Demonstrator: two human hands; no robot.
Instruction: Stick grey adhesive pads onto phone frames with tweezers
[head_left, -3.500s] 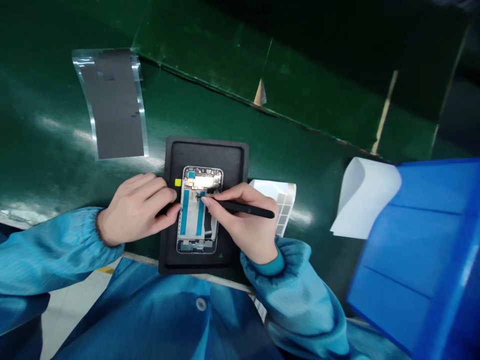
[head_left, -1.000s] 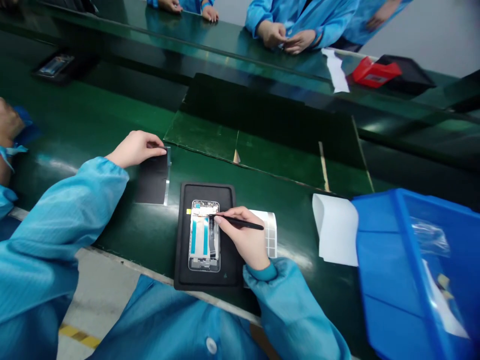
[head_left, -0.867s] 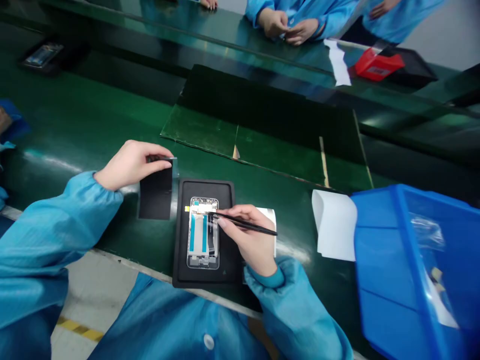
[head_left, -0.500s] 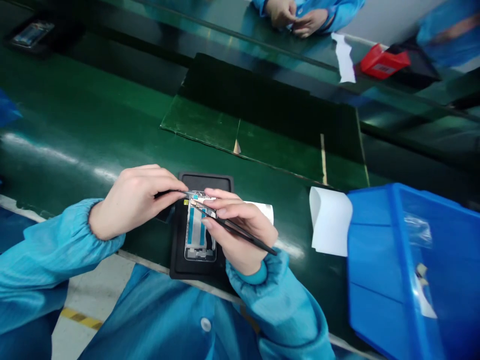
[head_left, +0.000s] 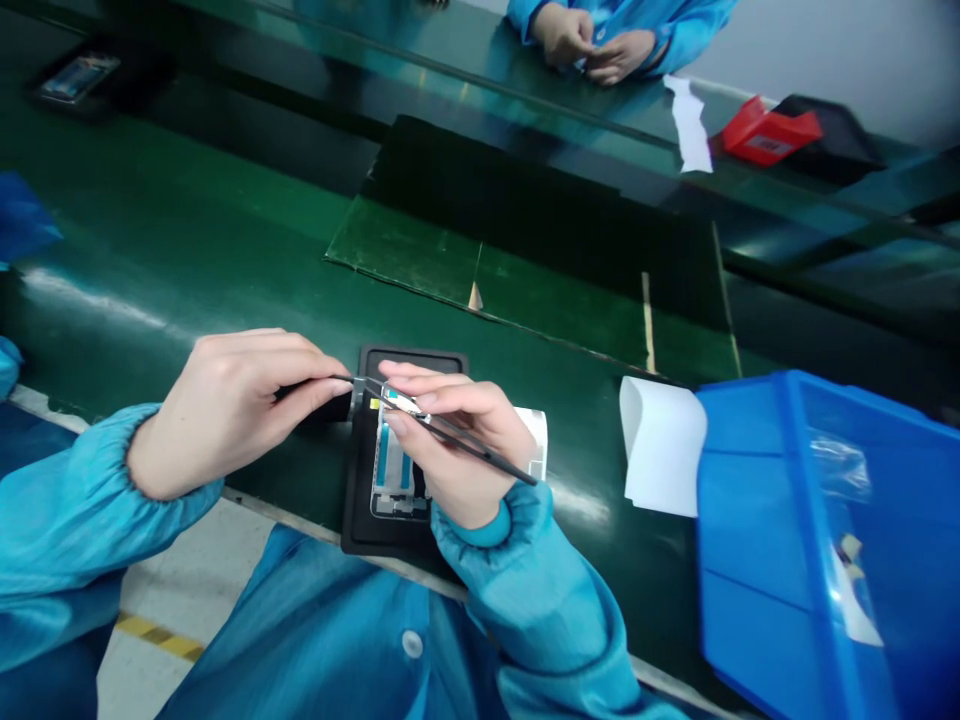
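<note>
Thin dark film (head_left: 335, 409) being pinched by left hand (head_left: 225, 400), slim black tweezers (head_left: 487, 457) by half-curled right hand (head_left: 466, 487); silver-rimmed phone (head_left: 393, 465) being aligned lengthwise twelve-to-six.

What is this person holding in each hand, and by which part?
The left hand pinches a dark sheet by its upper edge; the right hand holds black tweezers by their arms, between thumb and fingers.

Electronics assembly workshop, by appearance. Evidence: long green workbench (head_left: 247, 285) across the frame; opened phone (head_left: 394, 470) in a black tray (head_left: 357, 525), lower centre; similar device (head_left: 80, 77), upper left; blue smock (head_left: 337, 620), bottom centre, matched by a co-worker's blue sleeve (head_left: 694, 35) at top; blue plastic bin (head_left: 757, 480), right; yellow-and-black floor tape (head_left: 159, 637), lower left.
</note>
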